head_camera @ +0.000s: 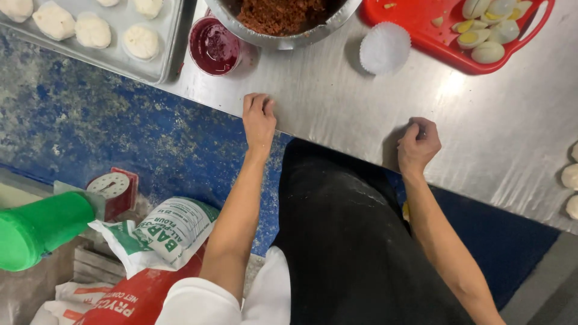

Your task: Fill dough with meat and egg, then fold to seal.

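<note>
View from above of a person in a black apron standing at the edge of a stainless steel tabletop (337, 102). The left hand (259, 120) lies flat, palm down, on the tabletop edge, fingers together and holding nothing. The right hand (417, 144) rests on the same edge further right, its grip curled into a loose fist; whether anything sits inside it cannot be told.

Nearest the left hand, further in on the tabletop, stands a small cup of dark red liquid (214, 46), just beside a metal bowl of reddish-brown minced filling (280, 18). A stack of white paper baking cups (385, 48) sits between the bowl and a red cutting board (421, 36) carrying sliced boiled eggs (487, 30). A metal tray (162, 60) at top left holds white dough rounds (93, 30). More dough pieces (571, 177) lie at the far right edge.

On the blue floor (90, 132) at lower left are flour sacks (168, 232), a small red scale (114, 189) and a green plastic container (39, 229).
</note>
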